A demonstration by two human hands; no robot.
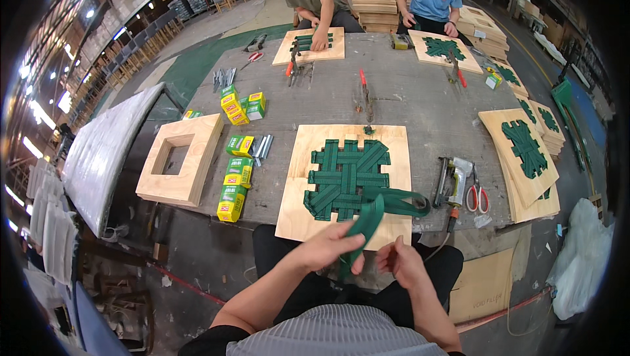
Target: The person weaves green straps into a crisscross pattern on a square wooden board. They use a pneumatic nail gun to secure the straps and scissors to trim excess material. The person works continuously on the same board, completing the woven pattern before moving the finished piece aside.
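Green strap (367, 221) pinched by the left hand (328, 246); right hand (400, 264) curled beside it; one frame (344, 182), one stapler (455, 182).

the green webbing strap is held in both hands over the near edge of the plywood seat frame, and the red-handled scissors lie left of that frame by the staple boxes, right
Not quite. The head view shows the red-handled scissors to the right of the plywood seat frame, beside the staple gun, not by the staple boxes on the left. The rest holds: left hand and right hand both hold the green webbing strap.
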